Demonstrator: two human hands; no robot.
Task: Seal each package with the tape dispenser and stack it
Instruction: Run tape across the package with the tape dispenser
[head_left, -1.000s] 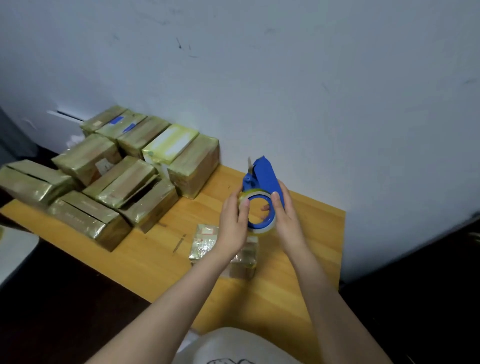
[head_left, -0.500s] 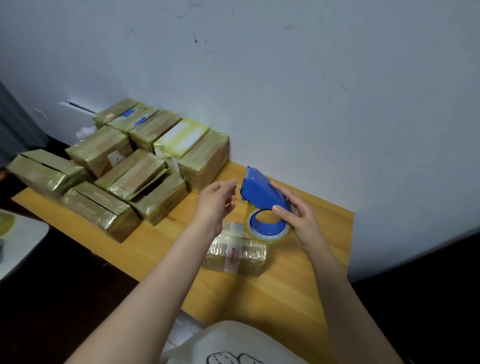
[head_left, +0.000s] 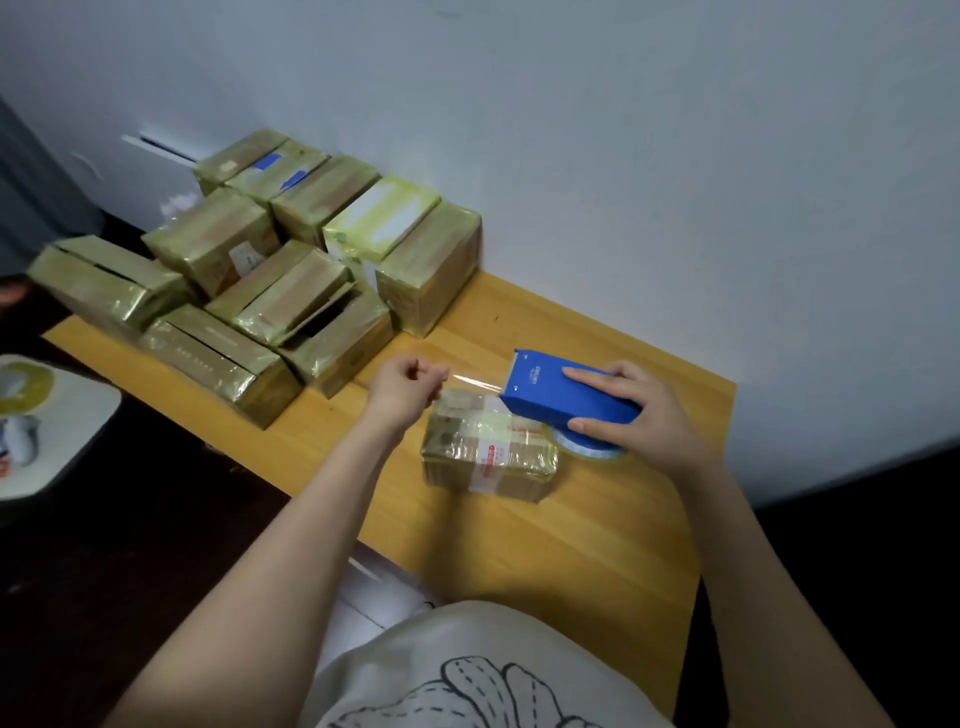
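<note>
Scene: a person works at a wooden surface (head_left: 571, 545) set against a pale wall (head_left: 623, 156), seen from head height.
Left grip: the left grip (head_left: 408, 387) is clenched, thumb and curled fingers pinching the free end of the tape (head_left: 472, 379) above the near left corner of the package.
Right grip: the right grip (head_left: 641, 415) grasps the blue dispenser (head_left: 561, 397), fingers lying along its top and thumb on the near side.
Tape: a clear strip runs taut from the dispenser's mouth to the left grip, hanging just over the package's far edge; whether it touches the top cannot be told.
Dispenser: tilted, its mouth towards the left, its roll (head_left: 587, 451) low at the package's right end.
Package: the package (head_left: 488, 449) lies flat near the middle of the surface, between the two forearms, already wrapped in glossy film with a white-and-red label strip across it.
Pile: a pile (head_left: 291, 275) of gold-brown taped boxes crowds the far left end of the surface, some stacked two high, the back row against the wall.
Edge: a white tray (head_left: 57, 441) sits off the surface at far left, its contents blurred.
</note>
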